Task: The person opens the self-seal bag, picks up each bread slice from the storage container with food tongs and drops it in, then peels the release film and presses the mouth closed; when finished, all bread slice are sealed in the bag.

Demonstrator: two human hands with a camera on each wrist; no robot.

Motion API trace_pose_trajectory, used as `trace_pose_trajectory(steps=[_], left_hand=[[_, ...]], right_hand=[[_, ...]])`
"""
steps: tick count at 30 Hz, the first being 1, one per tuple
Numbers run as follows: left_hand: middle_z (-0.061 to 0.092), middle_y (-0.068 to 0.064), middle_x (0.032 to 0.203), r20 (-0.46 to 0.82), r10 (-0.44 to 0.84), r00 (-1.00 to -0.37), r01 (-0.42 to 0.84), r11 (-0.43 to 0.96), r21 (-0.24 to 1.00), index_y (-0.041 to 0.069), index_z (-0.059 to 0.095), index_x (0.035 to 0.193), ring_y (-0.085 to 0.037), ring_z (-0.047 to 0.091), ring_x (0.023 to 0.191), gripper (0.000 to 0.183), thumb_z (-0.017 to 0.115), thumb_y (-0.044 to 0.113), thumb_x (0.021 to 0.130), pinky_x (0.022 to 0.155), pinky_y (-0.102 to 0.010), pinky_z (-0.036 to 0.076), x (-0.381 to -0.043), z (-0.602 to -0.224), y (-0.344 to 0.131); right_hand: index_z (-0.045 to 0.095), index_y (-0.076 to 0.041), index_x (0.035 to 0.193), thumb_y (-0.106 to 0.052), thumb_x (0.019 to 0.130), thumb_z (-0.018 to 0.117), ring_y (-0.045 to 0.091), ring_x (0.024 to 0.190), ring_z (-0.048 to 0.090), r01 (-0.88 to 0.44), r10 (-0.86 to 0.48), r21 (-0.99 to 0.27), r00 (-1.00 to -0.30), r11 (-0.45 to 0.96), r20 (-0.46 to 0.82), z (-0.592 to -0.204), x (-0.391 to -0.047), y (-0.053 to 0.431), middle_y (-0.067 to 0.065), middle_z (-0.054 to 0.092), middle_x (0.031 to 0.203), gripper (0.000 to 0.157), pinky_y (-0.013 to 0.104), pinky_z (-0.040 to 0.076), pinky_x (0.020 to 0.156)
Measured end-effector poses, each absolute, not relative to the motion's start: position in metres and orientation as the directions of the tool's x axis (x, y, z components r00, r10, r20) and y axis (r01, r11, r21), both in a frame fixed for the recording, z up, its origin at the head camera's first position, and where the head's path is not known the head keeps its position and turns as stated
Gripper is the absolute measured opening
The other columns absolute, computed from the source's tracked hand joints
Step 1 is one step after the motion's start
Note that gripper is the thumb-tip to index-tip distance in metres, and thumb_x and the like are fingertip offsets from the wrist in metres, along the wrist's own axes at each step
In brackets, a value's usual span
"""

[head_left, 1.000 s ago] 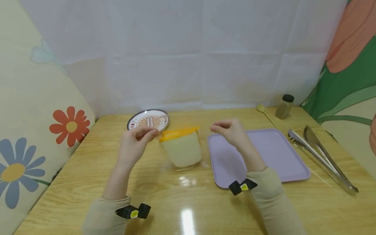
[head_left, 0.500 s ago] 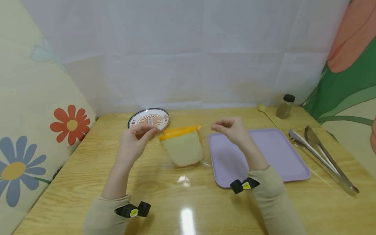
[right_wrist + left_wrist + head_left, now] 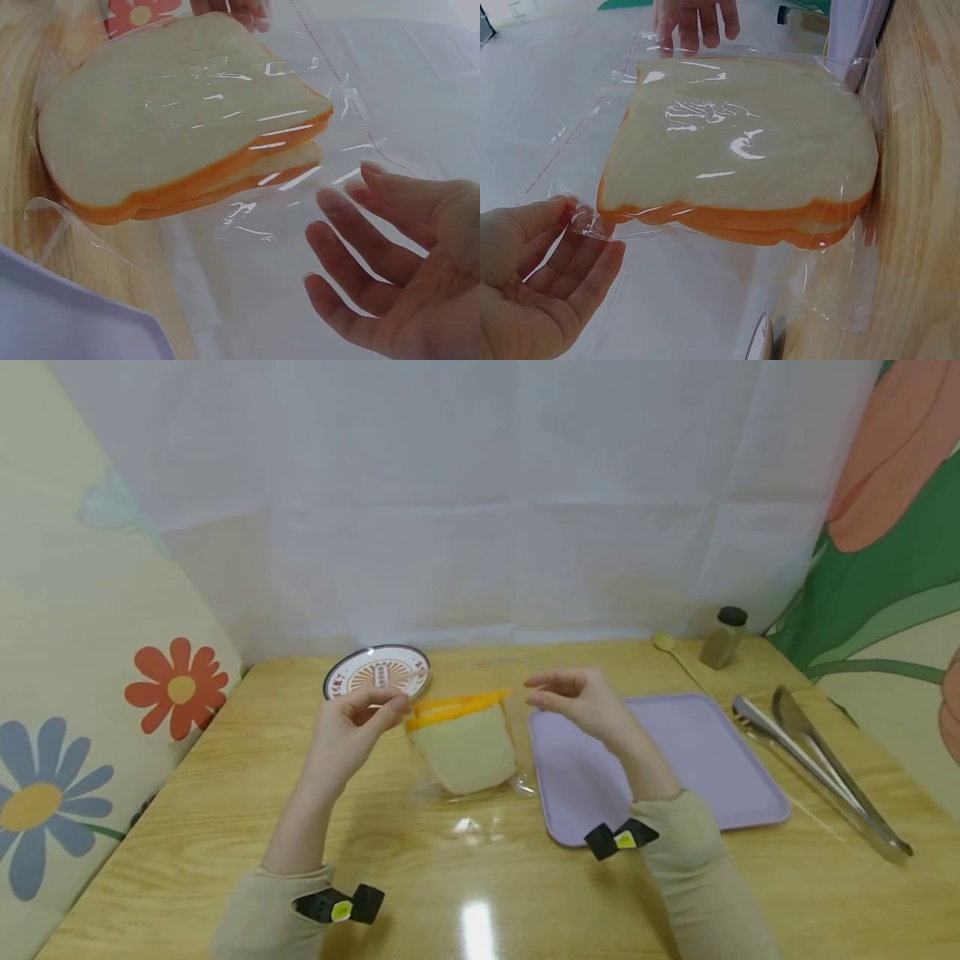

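Slices of bread with orange crusts (image 3: pixel 465 747) stand tilted inside a clear plastic bag (image 3: pixel 652 232) between my two hands. My left hand (image 3: pixel 348 727) pinches a corner of the bag between thumb and fingers, just left of the crust. My right hand (image 3: pixel 581 702) is at the bag's other upper side, thumb and fingers parted. In the right wrist view, the right hand (image 3: pixel 390 262) has its fingers spread beside the loose film, the fingertips right at its edge. The lower end of the bag lies close over the wooden table (image 3: pixel 420 868).
A purple tray (image 3: pixel 693 752) lies under and beyond my right forearm. Right of it are metal tongs (image 3: pixel 832 760) and a yellow spoon (image 3: pixel 678 656). A black-lidded jar (image 3: pixel 724 639) stands at the back right. Behind my left hand is a printed plate (image 3: pixel 348 672).
My right thumb and fingers, close together before, have parted, and that hand has shifted slightly left. The left hand keeps its pinch, and the bread stays nearly in place.
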State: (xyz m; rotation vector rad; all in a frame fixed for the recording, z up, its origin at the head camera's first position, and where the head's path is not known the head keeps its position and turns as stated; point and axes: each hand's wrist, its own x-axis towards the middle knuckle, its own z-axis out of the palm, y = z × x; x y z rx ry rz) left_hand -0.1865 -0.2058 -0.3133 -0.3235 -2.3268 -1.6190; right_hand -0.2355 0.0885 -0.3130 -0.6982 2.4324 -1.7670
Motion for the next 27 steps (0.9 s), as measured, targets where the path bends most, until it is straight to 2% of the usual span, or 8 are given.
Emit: trace_pose_trajectory(steps=[4,6,8,12,15,19,23,27], left_hand=[[0.068,0.018,0.078,0.365,-0.013,-0.931,0.351,0.246,0.903,-0.012,0.063,0.1,0.001,0.066,0.077,0.024,0.061,0.01,0.091,0.075,-0.017,0.056,-0.1891,-0.3153,-0.2036],[0.068,0.017,0.078,0.381,-0.026,-0.924,0.366,0.223,0.903,-0.012,0.064,0.103,0.0,0.066,0.077,0.025,0.061,0.009,0.091,0.074,-0.017,0.056,-0.1905,-0.3158,-0.2028],[0.069,0.016,0.078,0.391,-0.041,-0.92,0.376,0.195,0.906,-0.011,0.064,0.106,0.0,0.067,0.076,0.025,0.062,0.008,0.09,0.073,-0.017,0.056,-0.1913,-0.3157,-0.2025],[0.071,0.015,0.081,0.383,-0.051,-0.922,0.374,0.127,0.919,0.0,0.07,0.104,-0.001,0.068,0.078,0.019,0.063,0.01,0.09,0.074,-0.018,0.056,-0.1922,-0.3156,-0.2033],[0.072,0.013,0.081,0.377,-0.044,-0.925,0.371,0.096,0.924,0.014,0.073,0.097,0.0,0.068,0.079,0.013,0.062,0.011,0.09,0.075,-0.018,0.056,-0.1917,-0.315,-0.2036],[0.072,0.014,0.08,0.357,-0.044,-0.933,0.352,0.099,0.931,0.023,0.073,0.093,-0.001,0.068,0.078,0.015,0.061,0.014,0.091,0.076,-0.019,0.056,-0.19,-0.3135,-0.204],[0.072,0.015,0.085,0.274,-0.008,-0.962,0.271,0.117,0.955,0.021,0.072,0.093,-0.002,0.068,0.084,0.012,0.061,0.022,0.092,0.079,-0.019,0.055,-0.187,-0.3119,-0.2056],[0.073,0.013,0.088,0.182,0.055,-0.982,0.188,0.129,0.974,0.015,0.072,0.098,-0.003,0.068,0.088,0.021,0.058,0.03,0.093,0.082,-0.018,0.054,-0.1843,-0.3122,-0.2083]], right_hand=[[0.065,0.007,0.11,-0.008,0.092,0.06,0.031,0.09,0.067,-0.374,-0.353,-0.905,-0.89,0.201,0.29,-0.3153,-0.2376,0.0828,0.023,0.068,0.104,0.024,0.033,0.056,0.083],[0.066,0.007,0.109,-0.007,0.092,0.059,0.028,0.087,0.068,-0.388,-0.338,-0.901,-0.888,0.193,0.31,-0.3158,-0.2388,0.0818,0.024,0.069,0.102,0.023,0.033,0.056,0.082],[0.065,0.008,0.11,-0.007,0.093,0.058,0.019,0.082,0.069,-0.39,-0.332,-0.902,-0.889,0.185,0.316,-0.316,-0.2402,0.0817,0.024,0.069,0.101,0.024,0.034,0.056,0.081],[0.065,0.007,0.11,-0.007,0.092,0.059,0.006,0.076,0.067,-0.352,-0.32,-0.922,-0.902,0.159,0.29,-0.3147,-0.2417,0.082,0.022,0.07,0.1,0.024,0.034,0.057,0.081],[0.065,0.007,0.109,-0.008,0.091,0.06,0.006,0.075,0.066,-0.325,-0.326,-0.935,-0.907,0.138,0.267,-0.3137,-0.242,0.0819,0.02,0.071,0.099,0.024,0.036,0.057,0.081],[0.064,0.01,0.107,-0.014,0.095,0.056,0.009,0.077,0.066,-0.292,-0.365,-0.95,-0.901,0.114,0.233,-0.3143,-0.2429,0.0845,0.015,0.072,0.096,0.028,0.035,0.057,0.08],[0.063,0.011,0.105,-0.018,0.098,0.051,0.011,0.08,0.065,-0.225,-0.395,-0.971,-0.901,0.077,0.177,-0.3154,-0.2423,0.0879,0.003,0.072,0.089,0.032,0.03,0.055,0.08],[0.069,-0.001,0.093,-0.018,0.099,0.049,0.011,0.08,0.065,-0.137,-0.407,-0.991,-0.905,0.003,0.123,-0.3176,-0.2408,0.0892,-0.006,0.07,0.082,0.028,0.028,0.054,0.079]])
